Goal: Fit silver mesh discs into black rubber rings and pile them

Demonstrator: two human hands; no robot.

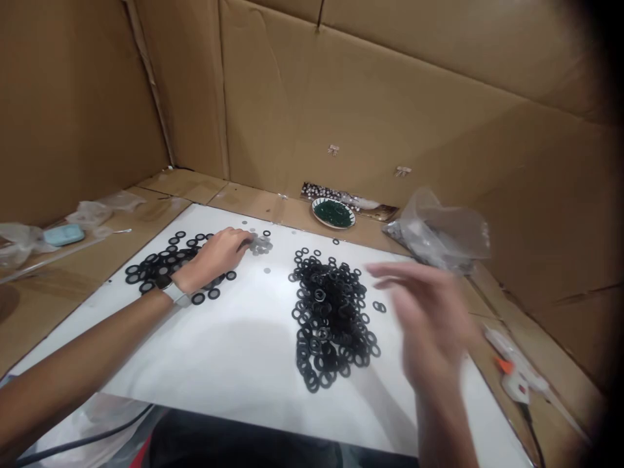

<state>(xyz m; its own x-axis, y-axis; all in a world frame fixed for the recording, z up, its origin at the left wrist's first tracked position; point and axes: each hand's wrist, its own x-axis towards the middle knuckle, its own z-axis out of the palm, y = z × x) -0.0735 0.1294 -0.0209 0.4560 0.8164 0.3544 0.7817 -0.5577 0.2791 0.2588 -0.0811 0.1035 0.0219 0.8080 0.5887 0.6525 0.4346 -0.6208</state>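
Observation:
My left hand (221,255), with a watch (173,289) on its wrist, reaches over the left side of a white board. Its fingers pinch a dark ring (245,242), seen edge-on, beside a small heap of thin grey discs (263,245). Under and around that wrist lie black rings with grey centres (160,260). A large pile of black rings with open centres (331,312) lies at the middle right. Just right of this pile my right hand (431,318) is raised and blurred by motion, fingers stretched out and apart, with nothing visible in them.
Cardboard walls (365,97) enclose the work surface. Behind the white board (219,351) are a plate of dark green bits (334,213) and a clear plastic bag (439,227). A power strip (517,383) sits at right, a light blue case (64,234) at left.

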